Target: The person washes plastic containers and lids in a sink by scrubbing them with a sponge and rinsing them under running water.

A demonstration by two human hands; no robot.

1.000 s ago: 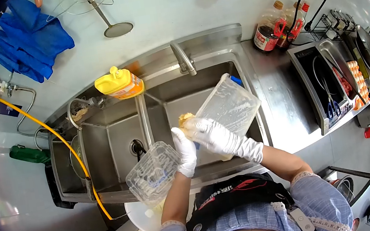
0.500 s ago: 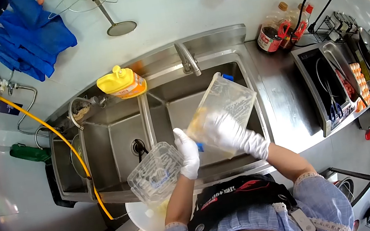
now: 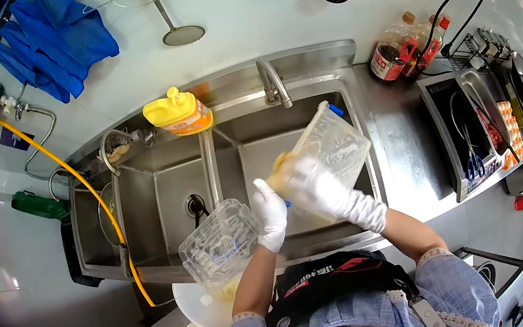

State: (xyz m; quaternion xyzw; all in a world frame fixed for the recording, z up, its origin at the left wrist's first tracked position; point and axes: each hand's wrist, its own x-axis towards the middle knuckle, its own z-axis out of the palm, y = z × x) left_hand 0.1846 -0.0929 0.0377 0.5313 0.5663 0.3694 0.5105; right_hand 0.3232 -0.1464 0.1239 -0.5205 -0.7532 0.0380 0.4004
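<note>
My left hand [image 3: 271, 215], in a white glove, grips the near left end of a large clear plastic container [image 3: 343, 150] with blue clips. The container is tilted over the right sink basin, and whitish residue marks its surface. My right hand [image 3: 312, 183], also gloved, is smeared by motion against the container. Its fingers are curled on something yellowish [image 3: 281, 166] that I cannot make out. Just left of my left hand, a smaller clear plastic box [image 3: 220, 242] lies slanted across the sink's front edge. Under it stands a white bowl [image 3: 191, 304] with pale yellow bits inside.
A faucet [image 3: 274, 85] stands behind the right basin. A yellow jug [image 3: 177, 113] sits on the rear ledge. A yellow hose [image 3: 83, 181] crosses the sink's left end. Sauce bottles [image 3: 388, 54], a tray of eggs [image 3: 511, 131] and blue-handled scissors [image 3: 474, 165] are at right.
The large container has shifted slightly right and changed its tilt. My right hand has moved a little over it, still blurred. The smaller box stays almost in place; the view has shifted slightly.
</note>
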